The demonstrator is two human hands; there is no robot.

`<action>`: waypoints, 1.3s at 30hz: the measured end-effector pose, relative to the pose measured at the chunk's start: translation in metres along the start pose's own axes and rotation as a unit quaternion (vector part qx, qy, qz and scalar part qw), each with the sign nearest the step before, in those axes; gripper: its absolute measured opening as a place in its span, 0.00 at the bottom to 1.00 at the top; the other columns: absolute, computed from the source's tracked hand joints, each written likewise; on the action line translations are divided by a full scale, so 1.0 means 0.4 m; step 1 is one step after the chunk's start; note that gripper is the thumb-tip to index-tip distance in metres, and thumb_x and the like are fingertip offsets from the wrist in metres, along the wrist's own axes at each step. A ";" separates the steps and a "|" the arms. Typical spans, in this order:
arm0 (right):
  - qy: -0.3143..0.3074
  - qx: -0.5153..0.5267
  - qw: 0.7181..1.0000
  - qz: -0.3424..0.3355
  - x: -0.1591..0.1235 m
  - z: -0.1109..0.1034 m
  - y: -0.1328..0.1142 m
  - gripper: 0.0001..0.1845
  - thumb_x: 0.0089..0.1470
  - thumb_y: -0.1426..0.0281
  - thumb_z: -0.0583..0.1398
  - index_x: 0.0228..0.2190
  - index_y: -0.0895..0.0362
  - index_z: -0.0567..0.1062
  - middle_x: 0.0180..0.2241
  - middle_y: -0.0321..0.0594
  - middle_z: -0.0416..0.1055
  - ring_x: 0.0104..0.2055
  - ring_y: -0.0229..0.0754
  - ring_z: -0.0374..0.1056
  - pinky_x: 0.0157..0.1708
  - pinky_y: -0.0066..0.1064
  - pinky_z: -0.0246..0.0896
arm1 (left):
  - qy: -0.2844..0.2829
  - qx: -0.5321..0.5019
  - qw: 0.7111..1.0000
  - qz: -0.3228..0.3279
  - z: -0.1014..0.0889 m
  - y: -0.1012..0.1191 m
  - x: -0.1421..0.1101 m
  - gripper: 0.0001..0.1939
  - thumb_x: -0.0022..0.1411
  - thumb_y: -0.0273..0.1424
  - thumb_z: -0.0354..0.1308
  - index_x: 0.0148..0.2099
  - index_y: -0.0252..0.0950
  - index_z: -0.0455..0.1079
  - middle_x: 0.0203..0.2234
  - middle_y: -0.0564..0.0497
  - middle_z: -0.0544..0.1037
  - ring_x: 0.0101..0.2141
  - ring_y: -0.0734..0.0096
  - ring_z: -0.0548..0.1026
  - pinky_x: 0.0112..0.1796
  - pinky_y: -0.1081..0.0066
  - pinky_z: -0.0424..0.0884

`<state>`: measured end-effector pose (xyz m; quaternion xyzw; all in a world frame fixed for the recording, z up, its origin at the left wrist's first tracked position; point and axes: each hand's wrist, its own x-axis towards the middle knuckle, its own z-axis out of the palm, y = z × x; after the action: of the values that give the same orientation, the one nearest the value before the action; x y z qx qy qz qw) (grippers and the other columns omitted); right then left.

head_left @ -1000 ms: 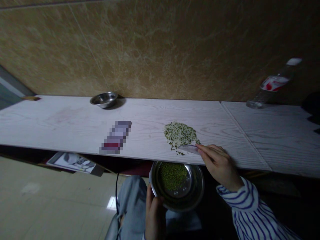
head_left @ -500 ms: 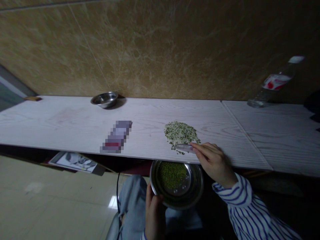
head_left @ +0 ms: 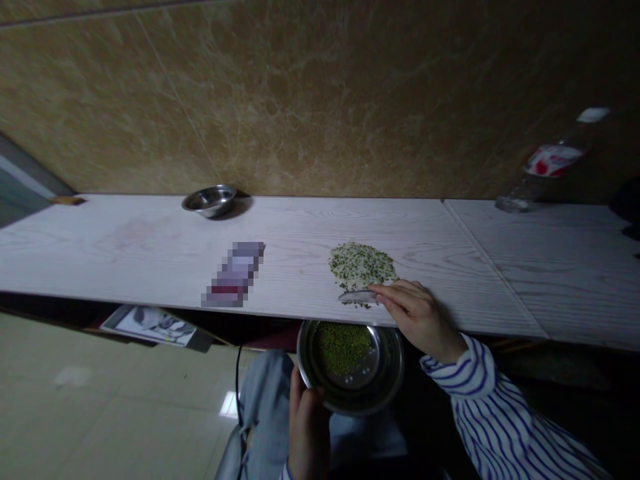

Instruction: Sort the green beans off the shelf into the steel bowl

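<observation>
With bent fingers, my right hand point(head_left: 415, 310) grips a grey, shiny, spoon-like tool point(head_left: 357, 297), whose exact kind I cannot tell. It lies along the near edge of a spread pile of green beans mixed with white grains point(head_left: 361, 265) on the table. A few beans show on the tabletop nearer me than the tool. Below the table's front edge, my left hand point(head_left: 310, 420) holds a steel bowl point(head_left: 393, 383) by its left rim, thumb on the inner side. Small green beans point(head_left: 343, 350) cover the left and far part of the bowl's bottom.
A smaller metal bowl point(head_left: 210, 202) stands by the wall, with a blurred-out flat object point(head_left: 235, 275) in front. A labelled plastic bottle point(head_left: 553, 160) stands at the back right of the white wood-grain table point(head_left: 300, 220). An open drawer point(head_left: 155, 325) juts out at lower left.
My right hand has drawn the spoon-like tool a little to the left along the pile's near edge. The steel bowl in my left hand has shifted very slightly left.
</observation>
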<state>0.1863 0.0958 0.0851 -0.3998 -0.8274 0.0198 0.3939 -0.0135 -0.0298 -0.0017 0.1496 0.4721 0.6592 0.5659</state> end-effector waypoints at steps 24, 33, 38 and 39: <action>0.059 -0.071 0.993 0.078 -0.043 -0.015 -0.097 0.13 0.64 0.75 0.56 0.46 0.59 0.79 0.35 0.45 0.83 0.35 0.46 0.78 0.37 0.38 0.74 | -0.025 -0.035 0.997 -0.065 0.030 0.008 -0.014 0.33 0.54 0.32 0.62 0.63 0.38 0.66 0.55 0.42 0.76 0.53 0.52 0.74 0.46 0.63 0.73; 0.008 -0.013 0.999 0.046 -0.007 0.026 -0.156 0.13 0.65 0.76 0.56 0.46 0.59 0.79 0.34 0.44 0.82 0.34 0.44 0.77 0.37 0.38 0.71 | -0.015 -0.025 0.998 -0.050 0.027 0.032 -0.006 0.27 0.55 0.32 0.62 0.58 0.40 0.71 0.44 0.46 0.80 0.45 0.56 0.77 0.50 0.61 0.71; -0.035 0.022 0.999 0.022 -0.015 0.014 -0.163 0.12 0.65 0.76 0.57 0.46 0.56 0.79 0.32 0.40 0.81 0.34 0.42 0.77 0.37 0.37 0.70 | -0.018 -0.021 0.999 -0.026 0.011 0.032 0.002 0.25 0.55 0.31 0.62 0.56 0.42 0.73 0.46 0.46 0.78 0.50 0.53 0.75 0.54 0.57 0.69; -0.034 0.024 0.999 0.024 -0.019 0.011 -0.160 0.13 0.65 0.76 0.57 0.46 0.56 0.79 0.32 0.40 0.81 0.34 0.42 0.77 0.37 0.37 0.71 | -0.022 -0.020 0.999 -0.027 0.006 0.032 0.003 0.25 0.55 0.31 0.62 0.57 0.43 0.73 0.46 0.46 0.78 0.50 0.54 0.75 0.54 0.58 0.69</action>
<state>0.1448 0.0485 0.0994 -0.4087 -0.8300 0.0628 0.3742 -0.0198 -0.0266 0.0095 0.1397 0.4505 0.6495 0.5964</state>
